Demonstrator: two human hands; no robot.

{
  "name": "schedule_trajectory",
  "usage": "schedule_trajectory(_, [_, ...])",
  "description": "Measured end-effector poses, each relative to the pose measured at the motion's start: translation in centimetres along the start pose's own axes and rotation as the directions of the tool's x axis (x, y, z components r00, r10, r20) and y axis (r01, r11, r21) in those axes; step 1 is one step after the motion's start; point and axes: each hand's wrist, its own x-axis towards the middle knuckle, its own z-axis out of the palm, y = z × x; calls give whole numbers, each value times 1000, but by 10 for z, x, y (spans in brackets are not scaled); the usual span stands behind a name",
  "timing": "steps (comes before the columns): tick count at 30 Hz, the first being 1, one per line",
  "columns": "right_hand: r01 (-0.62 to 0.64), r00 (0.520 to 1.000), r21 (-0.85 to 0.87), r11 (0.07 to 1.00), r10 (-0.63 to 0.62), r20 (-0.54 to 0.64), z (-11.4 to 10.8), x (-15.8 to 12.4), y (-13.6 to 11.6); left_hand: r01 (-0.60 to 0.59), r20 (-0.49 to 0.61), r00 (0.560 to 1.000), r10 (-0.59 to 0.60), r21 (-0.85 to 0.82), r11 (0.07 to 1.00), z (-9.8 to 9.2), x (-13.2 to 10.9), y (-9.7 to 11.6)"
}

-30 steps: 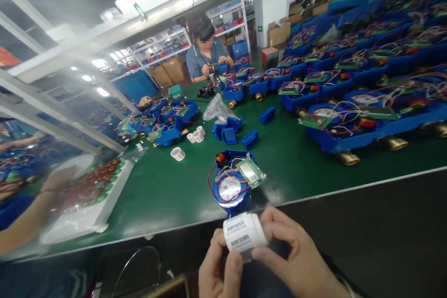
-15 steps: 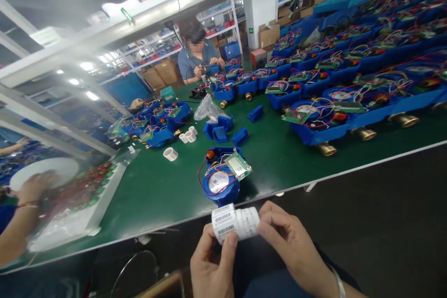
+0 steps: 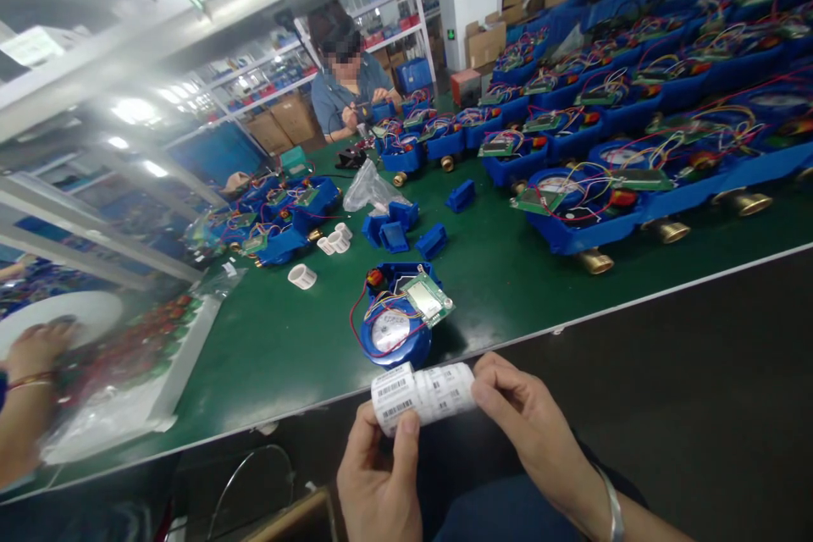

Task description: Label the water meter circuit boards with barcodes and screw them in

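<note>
A roll of white barcode labels (image 3: 395,398) is held by my left hand (image 3: 384,466), thumb in front and fingers behind. My right hand (image 3: 527,415) pinches the roll's right end, where the strip spreads sideways in loose turns. Just beyond the roll, near the bench edge, sits a blue water meter (image 3: 397,339) with its round dial facing up. A green circuit board (image 3: 428,298) with a small display rests over its right side, joined by coloured wires. Neither hand touches the meter.
Small blue plastic housings (image 3: 394,235), a clear plastic bag (image 3: 372,186) and more label rolls (image 3: 302,276) lie on the green bench (image 3: 273,339). Rows of wired meters (image 3: 572,212) fill the right side. A co-worker (image 3: 352,89) sits across; another person's hand (image 3: 38,351) is at left.
The labels at the roll's right end have spread a little farther out, with my right hand slightly farther from my left. The view has shifted slightly.
</note>
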Motion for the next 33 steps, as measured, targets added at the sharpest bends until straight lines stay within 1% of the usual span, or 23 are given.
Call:
schedule_trajectory(4, [-10,1000,-3,1000,10,-9,-1,1,2,28,-47,998,-28,-10,1000,4,-2,4])
schedule_trajectory(8, [8,1000,-36,999,-8,-6,0,0,1,2,-47,999,-2,8,1000,5,-2,4])
schedule_trajectory(12, [69,998,-164,984,-70,-1,0,-1,-1,-37,-13,999,38,71,997,-3,3,-7])
schedule_trajectory(14, [85,996,-222,971,-89,-7,0,-1,-3,-27,16,1000,26,98,995,-6,5,-14])
schedule_trajectory(18, [39,999,-304,952,-43,-5,1,-4,-1,-8,30,1000,5,98,995,-3,1,-20])
schedule_trajectory(20, [8,1000,-289,957,-16,-25,3,-6,1,-23,33,999,20,89,996,1,-2,-19])
schedule_trajectory(22, [-11,998,-236,972,-4,-61,4,-7,2,-32,40,999,29,86,996,4,-5,-19])
schedule_trajectory(24, [4,997,-227,974,-23,-78,4,-7,2,-49,46,998,45,97,994,4,-7,-19])
schedule_trajectory(27, [53,998,-350,935,-65,-24,2,-7,-3,-87,30,996,84,106,991,4,-8,-21])
schedule_trajectory(29, [60,998,-405,912,-63,5,-1,-6,-6,-111,9,994,110,96,989,4,-9,-22])
schedule_trajectory(33, [45,999,-383,923,-51,-6,-2,-5,-8,-117,19,993,116,74,990,5,-10,-22])
